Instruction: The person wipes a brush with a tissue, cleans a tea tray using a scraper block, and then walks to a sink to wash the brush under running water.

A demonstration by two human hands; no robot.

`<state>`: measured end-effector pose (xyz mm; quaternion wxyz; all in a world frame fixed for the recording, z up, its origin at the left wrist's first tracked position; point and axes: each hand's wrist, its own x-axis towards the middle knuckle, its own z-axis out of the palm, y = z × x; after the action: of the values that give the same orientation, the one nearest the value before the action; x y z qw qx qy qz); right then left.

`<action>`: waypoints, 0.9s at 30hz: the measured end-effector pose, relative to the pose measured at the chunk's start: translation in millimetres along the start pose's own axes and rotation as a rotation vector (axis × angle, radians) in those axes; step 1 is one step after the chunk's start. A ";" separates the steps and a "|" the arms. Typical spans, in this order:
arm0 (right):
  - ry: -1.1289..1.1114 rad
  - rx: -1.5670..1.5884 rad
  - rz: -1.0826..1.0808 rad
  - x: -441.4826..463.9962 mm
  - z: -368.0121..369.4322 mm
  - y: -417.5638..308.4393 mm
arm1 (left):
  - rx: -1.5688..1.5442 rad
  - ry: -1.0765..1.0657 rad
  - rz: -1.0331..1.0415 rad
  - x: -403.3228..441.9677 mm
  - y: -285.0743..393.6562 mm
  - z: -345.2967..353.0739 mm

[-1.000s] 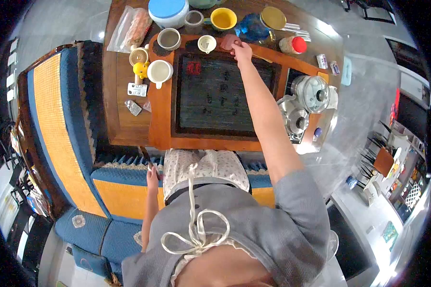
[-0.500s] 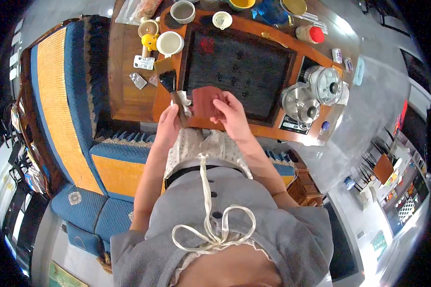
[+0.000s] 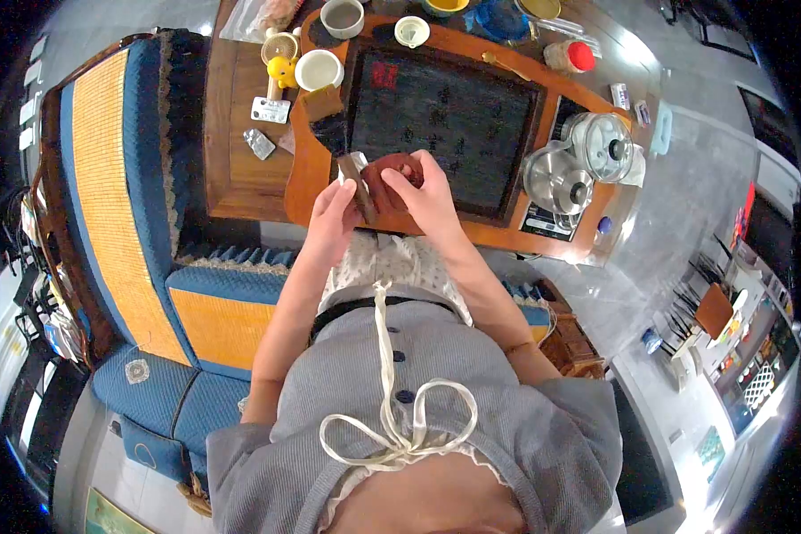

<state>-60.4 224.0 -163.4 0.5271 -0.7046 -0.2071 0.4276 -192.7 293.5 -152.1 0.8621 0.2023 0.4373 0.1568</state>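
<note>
My left hand (image 3: 333, 218) is closed around the wooden handle of a wide brush (image 3: 331, 132), whose tan bristle tips point away from me. Something white, like a crumpled tissue (image 3: 358, 160), shows beside the handle. In my right hand (image 3: 429, 203) is a reddish-brown clay teapot (image 3: 384, 198), tilted, with the thumb on its near side. Pot and brush handle meet or nearly meet between my hands; contact is hard to tell. Both are above the near edge of a dark tea tray (image 3: 436, 133) with faint characters and a red seal mark.
A white cup (image 3: 319, 69), a grey cup (image 3: 342, 18) and a small strainer cup (image 3: 411, 32) stand along the far left. A yellow duck figure (image 3: 281, 71) is beside them. At right are a steel kettle (image 3: 556, 191), a glass pot (image 3: 601, 151) and a red-lidded jar (image 3: 568, 57).
The teapot has turned, showing its top side more, and moved closer to the brush handle. My left hand and the brush have shifted slightly right.
</note>
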 end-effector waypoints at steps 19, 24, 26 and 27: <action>0.116 0.026 0.105 4.3 9.9 6.0 | 0.135 0.150 -0.023 -12.8 -15.1 4.1; 0.124 0.035 0.157 13.0 9.7 28.0 | 0.264 0.087 -0.004 -13.5 -20.2 0.5; 0.139 -0.009 0.123 16.4 6.5 36.2 | 0.273 0.047 -0.042 -13.2 -23.2 -8.7; 0.147 -0.031 0.105 18.9 4.4 39.7 | 0.246 0.008 -0.062 -13.8 -22.5 -12.5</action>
<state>-59.9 226.3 -207.6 0.5066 -0.7520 -0.1372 0.3987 -208.7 270.4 -160.3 0.8336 0.2923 0.4625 0.0762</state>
